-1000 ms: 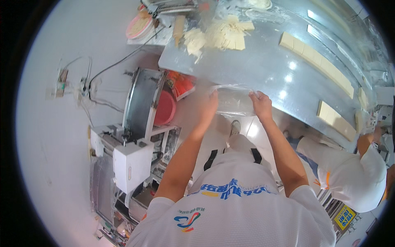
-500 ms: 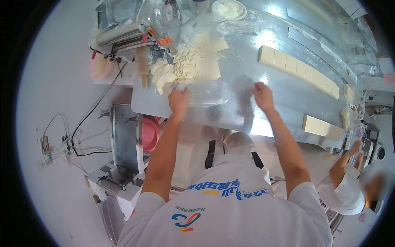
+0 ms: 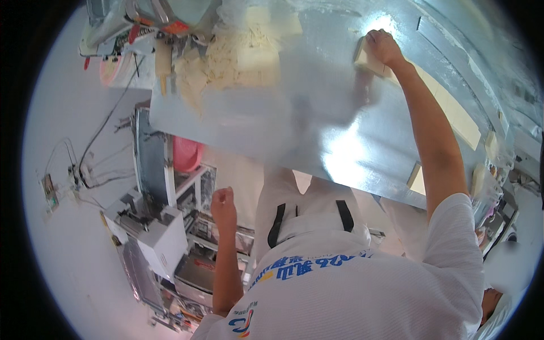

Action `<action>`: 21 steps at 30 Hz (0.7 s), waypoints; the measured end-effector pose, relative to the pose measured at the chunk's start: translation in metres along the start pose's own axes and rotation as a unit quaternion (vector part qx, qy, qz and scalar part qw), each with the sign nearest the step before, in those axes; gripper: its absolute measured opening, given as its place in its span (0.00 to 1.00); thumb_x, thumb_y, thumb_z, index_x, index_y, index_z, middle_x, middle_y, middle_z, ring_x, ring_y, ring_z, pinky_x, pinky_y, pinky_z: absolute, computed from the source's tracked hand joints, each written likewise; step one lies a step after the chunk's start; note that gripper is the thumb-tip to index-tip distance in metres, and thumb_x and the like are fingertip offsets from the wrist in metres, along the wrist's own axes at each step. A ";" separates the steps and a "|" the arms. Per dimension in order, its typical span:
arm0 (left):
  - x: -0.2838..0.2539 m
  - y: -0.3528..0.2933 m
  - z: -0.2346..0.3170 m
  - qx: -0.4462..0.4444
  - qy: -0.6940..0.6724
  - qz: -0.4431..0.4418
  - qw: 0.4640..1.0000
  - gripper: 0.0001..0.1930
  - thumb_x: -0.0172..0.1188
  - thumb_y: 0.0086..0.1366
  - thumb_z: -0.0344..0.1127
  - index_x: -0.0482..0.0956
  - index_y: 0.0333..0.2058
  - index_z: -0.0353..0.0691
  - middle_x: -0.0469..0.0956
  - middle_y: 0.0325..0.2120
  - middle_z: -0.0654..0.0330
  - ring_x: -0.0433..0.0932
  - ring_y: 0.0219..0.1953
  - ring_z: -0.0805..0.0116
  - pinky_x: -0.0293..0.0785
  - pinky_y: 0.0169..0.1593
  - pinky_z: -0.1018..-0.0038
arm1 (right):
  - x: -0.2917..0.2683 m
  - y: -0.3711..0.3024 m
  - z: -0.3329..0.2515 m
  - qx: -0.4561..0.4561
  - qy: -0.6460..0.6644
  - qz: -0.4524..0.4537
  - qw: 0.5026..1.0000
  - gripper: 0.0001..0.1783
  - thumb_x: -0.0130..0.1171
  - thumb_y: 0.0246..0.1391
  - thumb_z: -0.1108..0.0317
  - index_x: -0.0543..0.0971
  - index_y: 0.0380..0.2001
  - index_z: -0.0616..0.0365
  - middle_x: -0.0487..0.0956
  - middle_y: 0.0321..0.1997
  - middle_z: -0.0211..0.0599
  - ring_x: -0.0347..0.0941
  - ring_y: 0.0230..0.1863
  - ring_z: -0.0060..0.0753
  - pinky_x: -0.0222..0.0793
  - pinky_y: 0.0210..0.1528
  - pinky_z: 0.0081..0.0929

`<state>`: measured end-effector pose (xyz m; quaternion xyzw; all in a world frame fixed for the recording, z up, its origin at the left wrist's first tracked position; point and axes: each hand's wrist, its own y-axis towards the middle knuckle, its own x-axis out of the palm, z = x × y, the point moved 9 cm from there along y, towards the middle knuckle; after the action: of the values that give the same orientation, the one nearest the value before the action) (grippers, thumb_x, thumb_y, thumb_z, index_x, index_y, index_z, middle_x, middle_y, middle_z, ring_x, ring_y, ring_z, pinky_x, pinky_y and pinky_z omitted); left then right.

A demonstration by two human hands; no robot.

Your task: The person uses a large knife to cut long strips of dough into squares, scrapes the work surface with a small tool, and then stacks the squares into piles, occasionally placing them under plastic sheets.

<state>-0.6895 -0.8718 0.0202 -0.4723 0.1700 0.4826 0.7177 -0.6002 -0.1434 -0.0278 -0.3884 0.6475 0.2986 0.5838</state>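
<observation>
My right hand (image 3: 386, 47) reaches far forward over the table, its fingers curled down on the pale dough piece (image 3: 367, 59) at the near-left end of a long row. The rest of the row of cut dough (image 3: 447, 102) runs off to the right, partly hidden by my forearm. My left hand (image 3: 224, 205) hangs low in front of the table edge, fingers curled in, with nothing visible in it. A heap of crumpled dough scraps (image 3: 226, 56) lies at the table's left, blurred, beside flat dough sheets (image 3: 258, 58).
A machine with rollers (image 3: 127, 42) and a wooden rolling pin (image 3: 163, 62) are at the back left. A pink basin (image 3: 187, 154) sits below the table's left end. Another dough strip (image 3: 417, 178) lies near the front edge. A person (image 3: 492, 303) is at the lower right.
My right hand has moved forward and right onto the end of the dough row. My left hand has drawn back off the table from beside the scraps. The view has shifted.
</observation>
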 end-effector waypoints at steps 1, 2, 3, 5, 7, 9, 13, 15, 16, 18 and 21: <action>0.020 -0.017 -0.019 -0.048 -0.053 -0.031 0.997 0.17 0.64 0.72 0.44 0.82 0.43 0.32 0.84 0.37 0.56 0.82 0.43 0.64 0.78 0.49 0.65 | 0.002 -0.005 -0.002 0.007 -0.009 -0.010 1.000 0.20 0.48 0.72 0.55 0.82 0.47 0.58 0.83 0.50 0.50 0.80 0.53 0.55 0.75 0.59 0.49; 0.044 -0.037 -0.029 -0.094 -0.109 -0.061 0.988 0.15 0.64 0.71 0.42 0.82 0.44 0.33 0.84 0.38 0.57 0.82 0.44 0.66 0.78 0.49 0.67 | -0.001 -0.012 -0.011 0.014 -0.021 -0.019 1.000 0.19 0.48 0.72 0.56 0.83 0.46 0.58 0.83 0.50 0.50 0.80 0.53 0.54 0.75 0.59 0.49; 0.069 -0.057 -0.037 -0.140 -0.164 -0.089 0.972 0.14 0.63 0.71 0.41 0.83 0.45 0.35 0.85 0.40 0.58 0.83 0.45 0.68 0.79 0.49 0.68 | -0.002 -0.022 -0.022 0.020 -0.032 -0.028 0.999 0.18 0.48 0.71 0.58 0.83 0.44 0.58 0.83 0.50 0.50 0.80 0.53 0.53 0.75 0.59 0.49; 0.117 -0.083 -0.031 -0.166 -0.213 -0.165 0.949 0.15 0.62 0.71 0.41 0.82 0.47 0.35 0.85 0.40 0.59 0.84 0.46 0.66 0.80 0.50 0.67 | 0.000 -0.053 -0.056 -0.001 -0.092 -0.049 0.995 0.15 0.50 0.70 0.61 0.83 0.45 0.56 0.83 0.49 0.49 0.80 0.53 0.52 0.75 0.59 0.50; 0.166 -0.098 -0.026 -0.185 -0.235 -0.219 0.929 0.17 0.62 0.72 0.43 0.82 0.47 0.35 0.84 0.42 0.58 0.83 0.46 0.66 0.80 0.50 0.68 | 0.001 -0.085 -0.096 -0.046 -0.100 -0.036 0.993 0.14 0.51 0.69 0.63 0.83 0.45 0.56 0.83 0.48 0.49 0.80 0.53 0.52 0.74 0.58 0.51; 0.207 -0.104 0.003 -0.166 -0.312 -0.267 0.897 0.16 0.62 0.72 0.44 0.82 0.47 0.35 0.83 0.42 0.58 0.83 0.47 0.66 0.79 0.52 0.68 | 0.009 -0.125 -0.114 -0.033 -0.009 -0.033 0.999 0.13 0.53 0.69 0.63 0.83 0.44 0.56 0.82 0.48 0.49 0.79 0.53 0.52 0.73 0.58 0.52; 0.267 -0.118 0.060 -0.177 -0.422 -0.331 0.825 0.19 0.64 0.73 0.45 0.79 0.52 0.34 0.80 0.48 0.57 0.79 0.54 0.66 0.77 0.59 0.66 | 0.017 -0.211 -0.150 0.020 0.150 -0.053 0.987 0.14 0.55 0.69 0.62 0.84 0.46 0.58 0.82 0.48 0.51 0.77 0.52 0.57 0.74 0.56 0.49; 0.288 -0.122 0.063 -0.174 -0.463 -0.337 0.801 0.21 0.65 0.73 0.44 0.77 0.54 0.33 0.79 0.50 0.57 0.78 0.56 0.65 0.76 0.61 0.63 | 0.018 -0.248 -0.160 0.059 0.242 -0.075 0.966 0.15 0.55 0.69 0.61 0.85 0.47 0.59 0.83 0.47 0.51 0.78 0.51 0.57 0.74 0.55 0.48; 0.296 -0.124 0.062 -0.173 -0.482 -0.338 0.789 0.22 0.66 0.72 0.43 0.76 0.56 0.32 0.79 0.51 0.57 0.77 0.56 0.65 0.75 0.62 0.62 | 0.014 -0.264 -0.165 0.086 0.290 -0.091 0.949 0.15 0.55 0.69 0.61 0.85 0.47 0.60 0.83 0.46 0.51 0.78 0.50 0.57 0.73 0.55 0.47; 0.300 -0.126 0.064 -0.157 -0.492 -0.323 0.793 0.23 0.67 0.71 0.41 0.76 0.57 0.31 0.79 0.52 0.58 0.78 0.56 0.64 0.74 0.63 0.62 | 0.017 -0.291 -0.172 0.120 0.327 -0.102 0.932 0.16 0.56 0.68 0.62 0.86 0.47 0.60 0.85 0.44 0.49 0.81 0.46 0.53 0.74 0.52 0.43; 0.281 -0.129 0.083 -0.140 -0.440 -0.323 0.826 0.24 0.69 0.70 0.37 0.75 0.58 0.29 0.80 0.53 0.57 0.78 0.57 0.64 0.73 0.66 0.63 | 0.024 -0.325 -0.175 0.175 0.400 -0.097 0.894 0.15 0.59 0.67 0.62 0.86 0.48 0.58 0.86 0.45 0.48 0.82 0.45 0.51 0.77 0.51 0.41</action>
<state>-0.4626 -0.6637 -0.0692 -0.3326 -0.3958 0.3982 0.7577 -0.4157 -0.4628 -0.0054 -0.4274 0.8273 -0.0580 0.3598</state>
